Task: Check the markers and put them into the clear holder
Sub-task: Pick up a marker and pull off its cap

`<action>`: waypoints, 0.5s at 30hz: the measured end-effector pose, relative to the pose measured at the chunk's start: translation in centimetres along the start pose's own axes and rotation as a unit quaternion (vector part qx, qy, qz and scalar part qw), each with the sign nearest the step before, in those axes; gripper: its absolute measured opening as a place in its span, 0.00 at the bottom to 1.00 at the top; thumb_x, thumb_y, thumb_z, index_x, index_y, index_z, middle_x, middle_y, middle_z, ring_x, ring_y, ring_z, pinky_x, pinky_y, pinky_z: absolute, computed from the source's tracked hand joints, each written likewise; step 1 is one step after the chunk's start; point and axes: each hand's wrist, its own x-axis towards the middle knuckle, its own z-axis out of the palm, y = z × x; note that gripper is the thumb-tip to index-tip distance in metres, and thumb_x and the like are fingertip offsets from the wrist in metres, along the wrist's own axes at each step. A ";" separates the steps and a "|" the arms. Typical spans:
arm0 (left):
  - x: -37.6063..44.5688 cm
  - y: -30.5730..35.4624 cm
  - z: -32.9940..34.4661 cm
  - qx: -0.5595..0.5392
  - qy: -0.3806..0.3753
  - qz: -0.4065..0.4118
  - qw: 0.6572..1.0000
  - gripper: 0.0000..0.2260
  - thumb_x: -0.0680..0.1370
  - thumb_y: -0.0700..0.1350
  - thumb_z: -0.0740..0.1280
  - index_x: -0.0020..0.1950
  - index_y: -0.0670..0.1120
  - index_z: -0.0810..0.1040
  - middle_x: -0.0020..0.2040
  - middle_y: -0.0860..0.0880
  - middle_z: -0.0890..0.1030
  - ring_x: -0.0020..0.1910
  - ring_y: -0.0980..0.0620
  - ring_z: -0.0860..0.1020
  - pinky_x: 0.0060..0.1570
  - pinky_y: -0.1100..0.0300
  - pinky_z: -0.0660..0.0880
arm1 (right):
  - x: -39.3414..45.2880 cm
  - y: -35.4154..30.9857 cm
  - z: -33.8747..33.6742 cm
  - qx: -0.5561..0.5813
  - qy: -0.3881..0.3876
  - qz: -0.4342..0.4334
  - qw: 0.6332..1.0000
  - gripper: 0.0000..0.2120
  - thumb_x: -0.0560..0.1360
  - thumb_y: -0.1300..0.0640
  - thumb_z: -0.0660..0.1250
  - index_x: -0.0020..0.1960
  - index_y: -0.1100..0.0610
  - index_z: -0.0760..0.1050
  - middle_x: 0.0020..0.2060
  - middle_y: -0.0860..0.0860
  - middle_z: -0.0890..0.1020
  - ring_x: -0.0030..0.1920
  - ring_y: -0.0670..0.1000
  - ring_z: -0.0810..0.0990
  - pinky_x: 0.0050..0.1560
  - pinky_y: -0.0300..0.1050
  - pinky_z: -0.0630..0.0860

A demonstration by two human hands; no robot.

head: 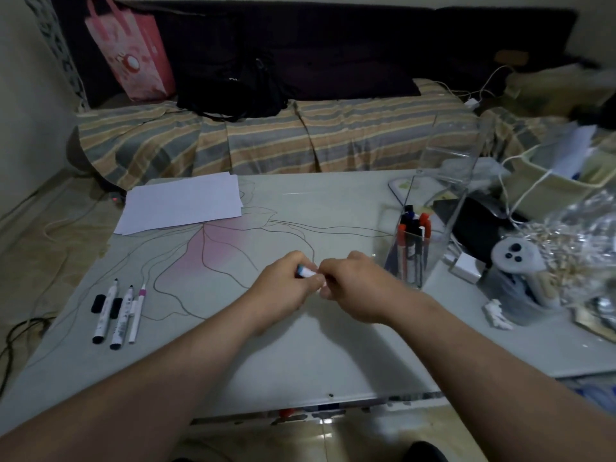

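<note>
Hands meet over the middle of the table (300, 355), knuckles almost touching. The left hand (283, 285) is curled closed around a marker (306, 272), of which only a short white stretch with a blue band shows between the 2 fists. The right hand (353, 288) is also curled, its fingertips pinched at the exposed end of that same marker; whether it grips the barrel or a cap cannot be told. Both forearms reach in from the bottom edge, bare.

To the right of the hands, near the right hand, stands the clear holder (423, 235), a tall transparent box with several markers upright inside, red and blue caps showing at the top. Well apart on the left side of the table lie 3 loose markers (120, 311) side by side, tips pointing away: 2 thicker ones with black tips uncapped, 1 thinner with a pink band. 2 black caps (106, 305) rest among them.

At the far left corner of the table sits a stack of white paper (181, 203). The tabletop carries a printed pink flower with dark line work. On the right edge there is clutter: a grey controller-like object (515, 258), crinkled clear wrapping (580, 235), a white adapter (466, 266). Beyond the table runs a striped sofa cover (266, 141) bearing a pink bag (133, 51) and a black bag (233, 88).
</note>
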 end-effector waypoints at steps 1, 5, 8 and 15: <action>0.3 0.7 0.8 -0.087 -0.008 -0.010 0.996 0.06 0.78 0.45 0.70 0.45 0.44 0.76 0.32 0.51 0.79 0.32 0.51 0.74 0.36 0.58 0.72 | -0.5 0.6 -0.7 0.047 -0.027 0.013 0.998 0.03 0.80 0.49 0.66 0.51 0.47 0.73 0.43 0.48 0.79 0.49 0.52 0.76 0.47 0.50 0.74; 1.9 5.1 3.6 -0.358 0.025 -0.008 0.933 0.07 0.83 0.38 0.64 0.47 0.41 0.80 0.34 0.49 0.80 0.33 0.53 0.73 0.37 0.59 0.74 | -2.3 2.3 -4.2 0.440 0.095 0.055 0.891 0.02 0.80 0.61 0.68 0.50 0.56 0.79 0.38 0.49 0.83 0.37 0.46 0.80 0.41 0.46 0.78; 2.6 7.0 6.0 -0.278 0.031 0.036 0.959 0.07 0.83 0.40 0.64 0.53 0.46 0.83 0.40 0.51 0.81 0.36 0.55 0.75 0.38 0.61 0.74 | -3.2 4.5 -8.1 0.416 0.343 0.118 0.834 0.03 0.80 0.58 0.68 0.53 0.54 0.77 0.38 0.49 0.82 0.37 0.48 0.82 0.37 0.46 0.78; 2.5 5.7 10.5 0.140 -0.045 0.194 0.970 0.15 0.79 0.45 0.66 0.64 0.57 0.80 0.59 0.56 0.76 0.56 0.58 0.75 0.61 0.62 0.71 | -5.0 9.3 -9.2 0.070 0.430 0.124 0.892 0.24 0.80 0.57 0.68 0.71 0.45 0.61 0.49 0.50 0.82 0.42 0.52 0.80 0.42 0.49 0.75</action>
